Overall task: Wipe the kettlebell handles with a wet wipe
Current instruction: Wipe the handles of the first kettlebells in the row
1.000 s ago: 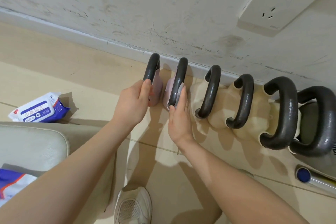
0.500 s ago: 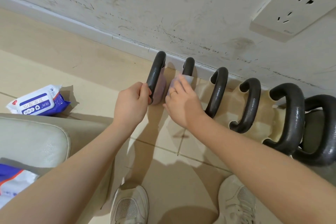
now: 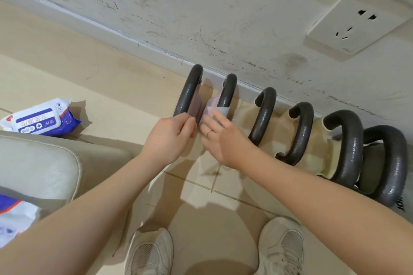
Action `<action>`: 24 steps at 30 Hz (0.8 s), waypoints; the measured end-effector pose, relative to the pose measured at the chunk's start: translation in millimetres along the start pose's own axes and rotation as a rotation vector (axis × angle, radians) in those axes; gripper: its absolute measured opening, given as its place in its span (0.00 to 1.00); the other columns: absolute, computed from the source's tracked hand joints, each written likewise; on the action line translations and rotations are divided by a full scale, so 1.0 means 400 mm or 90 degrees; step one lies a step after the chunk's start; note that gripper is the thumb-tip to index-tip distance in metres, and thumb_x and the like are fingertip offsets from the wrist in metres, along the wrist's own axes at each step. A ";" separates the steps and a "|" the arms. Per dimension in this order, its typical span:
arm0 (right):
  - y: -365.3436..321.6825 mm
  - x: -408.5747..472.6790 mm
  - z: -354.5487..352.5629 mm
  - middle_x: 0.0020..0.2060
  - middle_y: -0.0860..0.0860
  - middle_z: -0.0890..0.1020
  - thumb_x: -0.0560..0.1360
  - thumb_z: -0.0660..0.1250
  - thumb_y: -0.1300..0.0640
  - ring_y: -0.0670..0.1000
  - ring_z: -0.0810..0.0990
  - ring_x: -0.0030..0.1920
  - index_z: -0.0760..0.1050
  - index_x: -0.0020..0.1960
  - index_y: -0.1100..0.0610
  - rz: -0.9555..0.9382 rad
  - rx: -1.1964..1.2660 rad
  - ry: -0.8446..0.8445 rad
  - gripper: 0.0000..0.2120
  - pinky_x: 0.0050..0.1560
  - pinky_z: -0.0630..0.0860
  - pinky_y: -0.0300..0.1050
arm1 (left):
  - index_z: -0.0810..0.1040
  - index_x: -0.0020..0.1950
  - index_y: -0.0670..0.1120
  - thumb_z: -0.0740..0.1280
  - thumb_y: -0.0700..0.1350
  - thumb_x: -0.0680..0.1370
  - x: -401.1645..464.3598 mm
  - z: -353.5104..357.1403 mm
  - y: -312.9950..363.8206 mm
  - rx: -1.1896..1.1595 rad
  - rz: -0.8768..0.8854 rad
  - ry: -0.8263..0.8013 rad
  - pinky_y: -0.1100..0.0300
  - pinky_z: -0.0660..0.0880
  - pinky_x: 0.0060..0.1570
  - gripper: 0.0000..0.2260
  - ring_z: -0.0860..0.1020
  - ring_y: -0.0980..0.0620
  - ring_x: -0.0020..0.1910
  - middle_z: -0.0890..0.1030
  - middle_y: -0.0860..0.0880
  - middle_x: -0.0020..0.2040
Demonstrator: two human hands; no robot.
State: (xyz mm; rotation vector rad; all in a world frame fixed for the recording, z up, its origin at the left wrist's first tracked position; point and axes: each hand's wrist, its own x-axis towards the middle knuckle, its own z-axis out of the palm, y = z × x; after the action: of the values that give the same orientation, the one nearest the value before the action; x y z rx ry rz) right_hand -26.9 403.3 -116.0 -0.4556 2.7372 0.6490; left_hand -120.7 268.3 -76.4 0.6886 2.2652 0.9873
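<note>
Several kettlebells with dark grey handles stand in a row along the wall. My left hand [image 3: 168, 137] grips the near end of the first handle [image 3: 188, 91], at the far left, on a pink bell. My right hand [image 3: 223, 138] presses a white wet wipe [image 3: 220, 111] around the near end of the second handle [image 3: 228, 90]. The wipe pokes out above my fingers. To the right stand two handles [image 3: 263, 116] on beige bells, then two thicker handles [image 3: 348, 149].
A pack of wet wipes [image 3: 39, 119] lies on the tile floor at the left. A beige cushion [image 3: 38, 163] fills the lower left. My two white shoes [image 3: 149, 252] are on the floor below. A wall socket [image 3: 355, 27] sits at the upper right.
My right hand with the wipe slid up the second handle from its near end, then came back down toward the near end. My left hand kept hold of the first handle.
</note>
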 end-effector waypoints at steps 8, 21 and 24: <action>0.157 0.016 -0.009 0.64 0.50 0.74 0.80 0.54 0.54 0.56 0.57 0.73 0.77 0.57 0.56 0.221 0.518 0.103 0.15 0.73 0.48 0.54 | 0.75 0.48 0.43 0.55 0.38 0.78 -0.003 -0.001 0.016 -0.099 -0.036 -0.115 0.56 0.78 0.43 0.08 0.78 0.57 0.30 0.78 0.51 0.39; 0.178 0.030 -0.026 0.61 0.54 0.76 0.79 0.53 0.60 0.57 0.61 0.72 0.76 0.55 0.55 0.239 0.602 0.108 0.14 0.73 0.52 0.53 | 0.74 0.61 0.42 0.59 0.41 0.79 0.032 0.088 0.039 -0.086 -0.041 -0.140 0.59 0.69 0.51 0.12 0.78 0.43 0.52 0.81 0.40 0.52; 0.206 0.054 -0.020 0.73 0.55 0.62 0.79 0.53 0.60 0.55 0.47 0.76 0.72 0.60 0.52 0.276 0.601 0.028 0.14 0.74 0.50 0.54 | 0.73 0.64 0.46 0.61 0.41 0.78 0.043 0.096 0.040 -0.141 -0.088 -0.130 0.57 0.71 0.58 0.14 0.78 0.46 0.55 0.81 0.43 0.55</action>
State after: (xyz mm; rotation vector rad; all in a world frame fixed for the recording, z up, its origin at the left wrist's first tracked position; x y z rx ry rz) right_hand -78.4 464.4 -85.4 0.3504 2.7940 -0.5984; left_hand -103.7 307.4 -90.8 0.5058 1.9632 1.0319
